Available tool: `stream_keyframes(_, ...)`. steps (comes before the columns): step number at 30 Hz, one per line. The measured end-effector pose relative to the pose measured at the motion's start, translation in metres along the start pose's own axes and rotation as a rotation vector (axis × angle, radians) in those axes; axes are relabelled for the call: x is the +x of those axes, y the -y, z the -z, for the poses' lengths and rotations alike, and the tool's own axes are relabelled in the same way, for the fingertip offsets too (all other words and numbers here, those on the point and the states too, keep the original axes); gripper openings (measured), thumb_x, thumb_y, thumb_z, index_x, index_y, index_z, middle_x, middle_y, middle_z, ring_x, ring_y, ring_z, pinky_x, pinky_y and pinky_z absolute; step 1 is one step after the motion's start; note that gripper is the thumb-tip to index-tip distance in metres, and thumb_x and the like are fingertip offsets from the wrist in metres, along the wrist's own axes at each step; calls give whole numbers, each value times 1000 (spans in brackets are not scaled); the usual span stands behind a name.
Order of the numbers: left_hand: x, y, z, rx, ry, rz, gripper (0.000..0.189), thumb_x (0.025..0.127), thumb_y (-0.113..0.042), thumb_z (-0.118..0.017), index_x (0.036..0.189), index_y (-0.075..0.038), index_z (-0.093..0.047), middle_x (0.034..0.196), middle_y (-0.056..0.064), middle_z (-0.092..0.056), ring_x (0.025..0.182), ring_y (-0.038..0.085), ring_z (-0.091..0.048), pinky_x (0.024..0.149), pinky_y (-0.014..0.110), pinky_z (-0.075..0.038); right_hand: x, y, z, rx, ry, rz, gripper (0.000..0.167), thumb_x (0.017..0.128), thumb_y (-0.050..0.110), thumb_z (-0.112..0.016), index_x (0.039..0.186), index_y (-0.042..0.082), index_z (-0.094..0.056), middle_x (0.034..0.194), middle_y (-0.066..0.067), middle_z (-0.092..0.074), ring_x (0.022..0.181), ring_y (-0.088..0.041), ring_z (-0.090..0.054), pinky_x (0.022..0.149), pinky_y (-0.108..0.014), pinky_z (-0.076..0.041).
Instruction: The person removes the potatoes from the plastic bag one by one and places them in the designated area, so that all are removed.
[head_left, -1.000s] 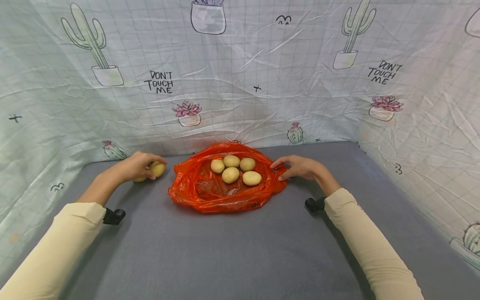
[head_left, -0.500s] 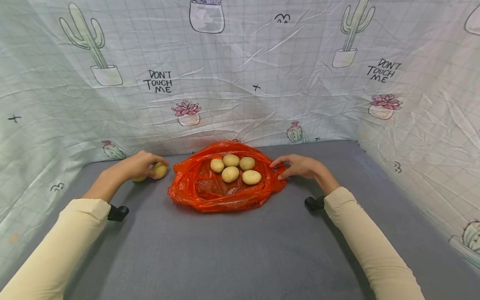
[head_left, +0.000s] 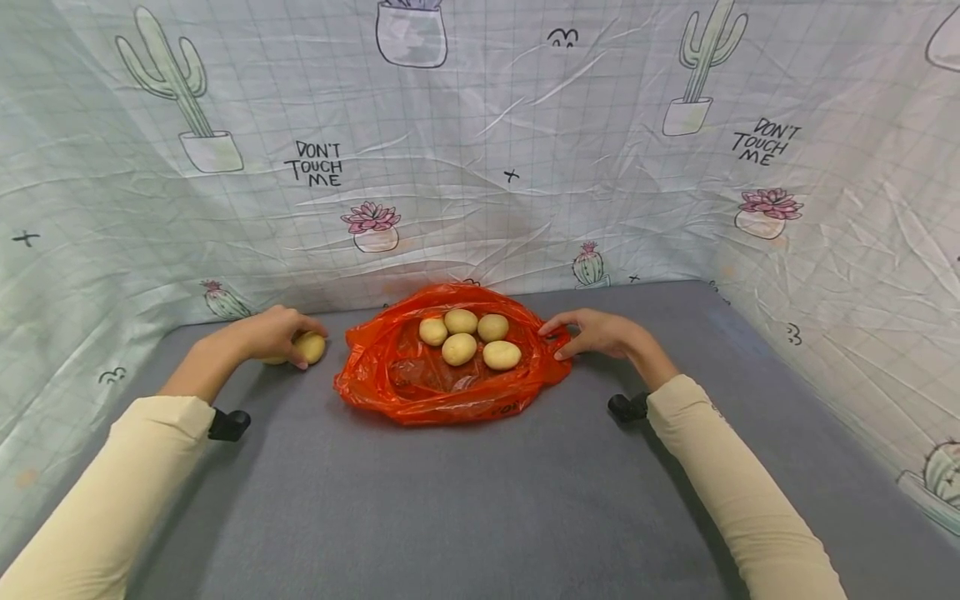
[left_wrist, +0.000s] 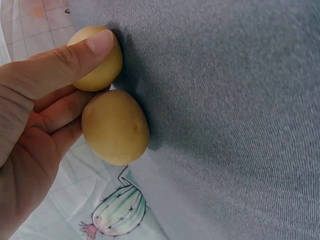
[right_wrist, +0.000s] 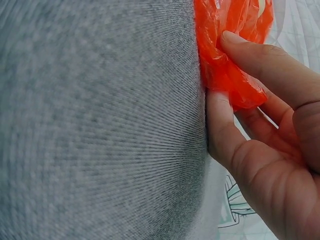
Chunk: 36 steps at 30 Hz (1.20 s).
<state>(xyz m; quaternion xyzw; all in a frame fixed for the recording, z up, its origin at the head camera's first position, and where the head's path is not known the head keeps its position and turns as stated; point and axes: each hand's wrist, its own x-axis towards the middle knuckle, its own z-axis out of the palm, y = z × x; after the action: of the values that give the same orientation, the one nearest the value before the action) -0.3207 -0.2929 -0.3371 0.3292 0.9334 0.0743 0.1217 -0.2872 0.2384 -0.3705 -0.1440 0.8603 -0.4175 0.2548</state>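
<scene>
My left hand (head_left: 273, 333), at the left, holds a pale yellow potato (head_left: 311, 347) between thumb and fingers. In the left wrist view the thumb lies across this potato (left_wrist: 107, 70), and the fingers reach behind it. A second potato (left_wrist: 116, 127) rests beside it on the grey cloth, close to the fingers; the head view shows only its lower edge under the hand. A thin red plastic bag (head_left: 442, 410) lies spread with its mouth up and several potatoes inside. My right hand (head_left: 596, 335) pinches the bag's right end, thumb on one side and fingers at the other.
The grey cloth-covered table (head_left: 450, 508) stretches from the bag toward me and to both sides. Behind and around it hangs a pale curtain (head_left: 465, 125) printed with cacti. A black wrist camera mount (head_left: 228, 425) sits by the left cuff, another (head_left: 627, 408) by the right.
My left hand, with its potato, shifts slightly right, then back left and a little nearer to me. The right hand and the bag stay in place.
</scene>
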Motion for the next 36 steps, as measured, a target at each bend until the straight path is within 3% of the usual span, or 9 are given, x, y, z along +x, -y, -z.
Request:
stream_keyframes(7,-4,0,4,5,17,3,52,74,-17,-91,120,0,-72,109,10,-73,85,18,-59,77,39,-52,2,-1,0,13,2,2,53,93,3,-72,143,4,-55,155,-17,-42,139,-32,-35,102,-39,-42)
stream_keyframes(16,-6,-1,9,21,35,4,52,74,-18,-91,119,1,-72,109,10,-74,89,18,-62,80,43,-53,3,-1,-1,10,-6,18,52,92,3,-74,141,6,-57,156,-18,-39,146,-35,-28,117,-52,-29)
stream_keyframes(26,-9,8,9,18,50,41,51,73,-17,-91,119,-1,-73,111,10,-73,89,20,-59,81,43,-51,4,0,-1,23,-7,17,53,91,2,-74,141,5,-58,156,-18,-40,145,-34,-30,116,-50,-31)
stream_keyframes(31,-11,5,7,3,48,73,51,76,-15,-89,122,-3,-71,114,12,-71,93,26,-58,84,47,-48,3,-1,0,19,-10,6,53,91,3,-75,141,6,-58,156,-18,-39,144,-34,-30,115,-50,-31)
stream_keyframes(36,-8,-6,7,7,19,81,50,79,-10,-87,125,0,-68,120,20,-68,104,38,-60,89,55,-49,2,-3,1,21,-1,-2,53,92,2,-73,141,5,-57,155,-18,-40,140,-33,-33,109,-44,-38)
